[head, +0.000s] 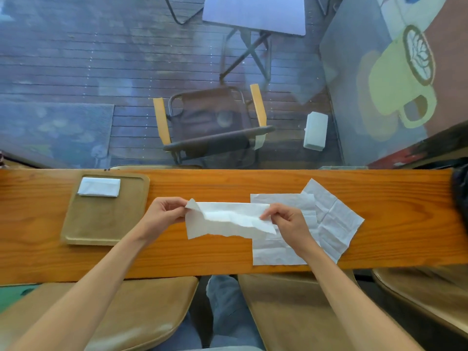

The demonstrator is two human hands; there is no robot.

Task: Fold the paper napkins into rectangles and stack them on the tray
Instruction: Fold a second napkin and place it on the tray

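A white paper napkin [228, 220], folded in half into a long strip, hangs just above the wooden counter between my hands. My left hand [164, 211] pinches its upper left corner, which curls up. My right hand [286, 220] pinches its right end. Two unfolded white napkins [329, 221] lie overlapping on the counter under and beside my right hand. On the left sits a wooden tray [106, 224] with one folded rectangular napkin [99, 186] in its far left corner.
The narrow wooden counter [228, 257] runs left to right against a window. Tan seat cushions [141, 307] sit below its near edge. Behind the glass are a folding chair and a small table on a deck.
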